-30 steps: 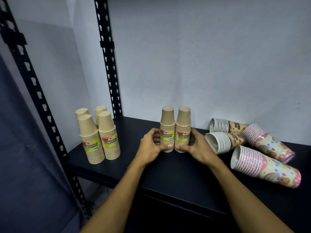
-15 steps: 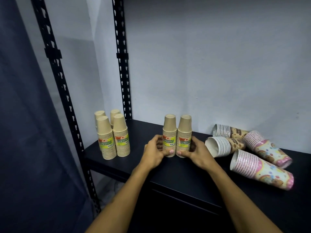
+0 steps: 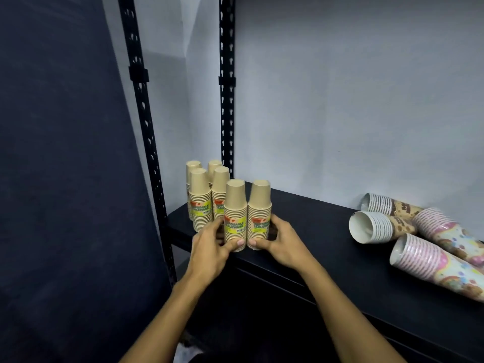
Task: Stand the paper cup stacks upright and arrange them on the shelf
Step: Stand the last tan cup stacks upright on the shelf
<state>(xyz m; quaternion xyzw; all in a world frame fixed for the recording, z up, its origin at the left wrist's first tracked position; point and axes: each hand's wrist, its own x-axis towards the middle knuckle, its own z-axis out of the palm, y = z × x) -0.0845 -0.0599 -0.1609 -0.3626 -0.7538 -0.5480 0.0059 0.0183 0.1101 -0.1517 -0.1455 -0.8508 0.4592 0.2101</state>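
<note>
Two tan cup stacks [image 3: 246, 214] stand upright and touching side by side near the front edge of the black shelf [image 3: 327, 247]. Your left hand [image 3: 209, 251] curls its grip round the left stack, thumb low on the front; your right hand [image 3: 281, 246] wraps the right stack the same way. At about ten o'clock from them, four more tan stacks [image 3: 203, 196] stand upright in a tight cluster beside the black upright post [image 3: 226, 100]. At three o'clock, well apart, two white-rimmed stacks [image 3: 377, 221] and two pink patterned stacks [image 3: 440, 252] lie on their sides.
</note>
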